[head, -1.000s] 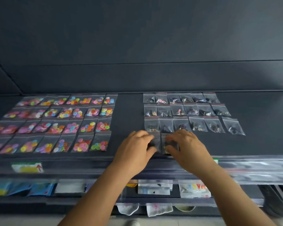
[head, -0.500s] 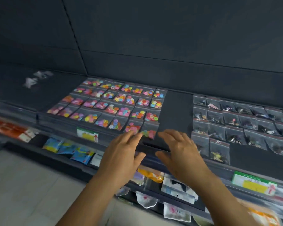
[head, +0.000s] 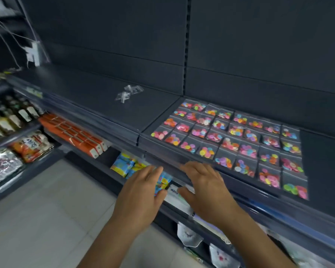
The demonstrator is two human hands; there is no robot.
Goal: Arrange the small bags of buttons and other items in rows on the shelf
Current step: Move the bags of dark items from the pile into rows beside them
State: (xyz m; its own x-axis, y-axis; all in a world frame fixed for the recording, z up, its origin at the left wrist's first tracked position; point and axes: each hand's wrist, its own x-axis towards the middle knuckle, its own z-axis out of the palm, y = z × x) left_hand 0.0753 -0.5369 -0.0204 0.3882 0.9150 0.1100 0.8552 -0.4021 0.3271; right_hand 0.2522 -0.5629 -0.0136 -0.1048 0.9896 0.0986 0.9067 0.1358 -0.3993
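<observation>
Between bags: left hand (head: 141, 192) and right hand (head: 205, 187) both spread, empty, near shelf (head: 104, 97) edge. Next prob. fetch the loose clear bags (head: 128, 93), far left.

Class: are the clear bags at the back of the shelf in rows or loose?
Loose: the clear bags lie jumbled, overlapping at odd angles.

Dim, even light from overhead; dark shelf (head: 108, 105) panels soak it up, shadows soft. Motion blur smears the left edge, bottles (head: 12, 117) and both hands. Wide-angle bend tilts the uprights. Faint glare on clear bags (head: 129, 93).
</observation>
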